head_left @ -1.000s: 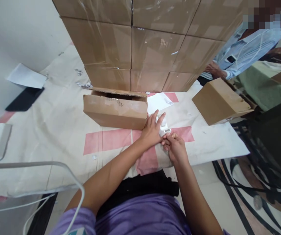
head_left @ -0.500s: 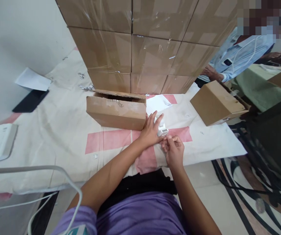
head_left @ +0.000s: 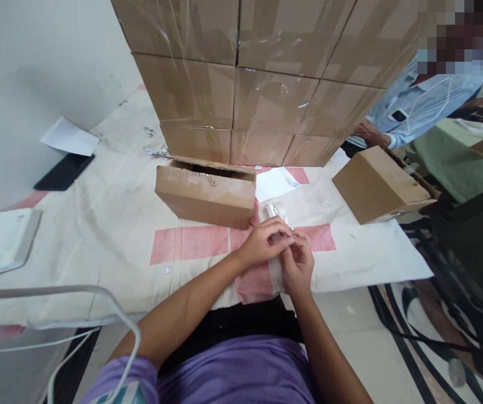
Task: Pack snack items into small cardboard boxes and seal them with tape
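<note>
My left hand [head_left: 263, 242] and my right hand [head_left: 299, 266] meet over the near edge of the cloth-covered table. Their fingertips are pinched together, and whatever is between them is too small or hidden to make out. Just beyond my left fingers lies a small white plastic object [head_left: 272, 211], partly covered by the hand; its kind is unclear. An opened cardboard box [head_left: 205, 196] sits to the left of it, its top flap lifted. Behind the white object is a sheet of white paper [head_left: 273, 185].
Taped cardboard boxes [head_left: 275, 101] form a tall stack at the back. Another cardboard box [head_left: 376, 185] stands on the right, near a person in a blue shirt [head_left: 431, 106]. A white device [head_left: 5, 238] and a black flat item [head_left: 64, 171] lie left. A white cable [head_left: 98, 289] crosses the lower left.
My left hand has drawn back from the white object, and its spread fingers have closed to meet my right fingertips. The view has shifted slightly.
</note>
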`<state>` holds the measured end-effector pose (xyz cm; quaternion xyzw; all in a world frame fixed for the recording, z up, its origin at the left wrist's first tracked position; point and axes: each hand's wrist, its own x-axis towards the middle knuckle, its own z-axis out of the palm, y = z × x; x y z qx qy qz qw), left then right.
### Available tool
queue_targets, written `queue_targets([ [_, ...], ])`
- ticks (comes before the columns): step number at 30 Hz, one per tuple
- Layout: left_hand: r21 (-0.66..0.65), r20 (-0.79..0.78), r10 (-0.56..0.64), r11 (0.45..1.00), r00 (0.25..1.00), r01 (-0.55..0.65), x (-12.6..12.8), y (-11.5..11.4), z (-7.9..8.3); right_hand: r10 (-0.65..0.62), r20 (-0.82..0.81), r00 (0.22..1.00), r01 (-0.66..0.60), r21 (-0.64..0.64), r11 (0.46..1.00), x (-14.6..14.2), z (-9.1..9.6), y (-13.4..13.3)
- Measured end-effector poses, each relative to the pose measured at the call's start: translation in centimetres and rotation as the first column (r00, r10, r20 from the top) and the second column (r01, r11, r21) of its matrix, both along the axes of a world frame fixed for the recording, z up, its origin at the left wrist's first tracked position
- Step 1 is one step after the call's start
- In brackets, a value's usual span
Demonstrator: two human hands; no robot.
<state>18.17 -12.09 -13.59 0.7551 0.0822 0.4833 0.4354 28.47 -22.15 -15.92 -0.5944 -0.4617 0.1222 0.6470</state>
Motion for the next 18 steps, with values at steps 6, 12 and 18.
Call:
queue_targets([
  [6, 0.514, 0.179, 0.172, 0.823, 0.969, -0.241, -0.7, -0.7, 1.6, 0.073, -0.165, 0.983, -0.068, 0.037, 0.997, -0.5, 0.2, -0.4],
  [12, 0.451, 0.188, 0.164, 0.861, 0.968, -0.234, -5.3, 0.9, 7.9, 0.185, 0.024, 0.982, -0.187, 0.080, 0.979, -0.6, 3.5, 1.8],
  [18, 0.085, -0.390, 0.303, 0.952, 0.870, -0.294, -13.6, 8.4, 15.9, 0.349, 0.427, 0.834, -0.387, 0.003, 0.922, -1.9, 7.2, 10.7],
])
